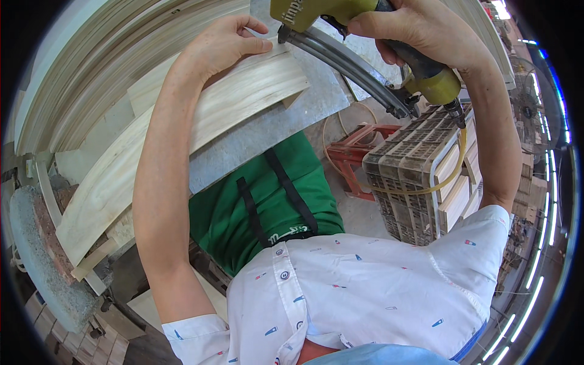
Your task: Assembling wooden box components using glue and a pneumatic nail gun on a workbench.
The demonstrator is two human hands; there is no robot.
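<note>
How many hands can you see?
2: the left hand is on a pale wooden board, and the right hand is holding the green nail gun.

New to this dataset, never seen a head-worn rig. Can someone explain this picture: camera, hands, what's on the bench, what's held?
There's no robot here: these are a person's bare hands. The single picture comes from a wide fisheye camera on the person's head, looking down, so straight edges bend and the person's white shirt fills the lower part.

The left hand is on a long pale wooden workpiece, lying on a grey work surface. The right hand grips what looks like a nail gun, its front end close to the left fingertips; a yellowish hose connects to it.

A stack of boards is at left; a plastic crate with wooden pieces is at right.
</note>
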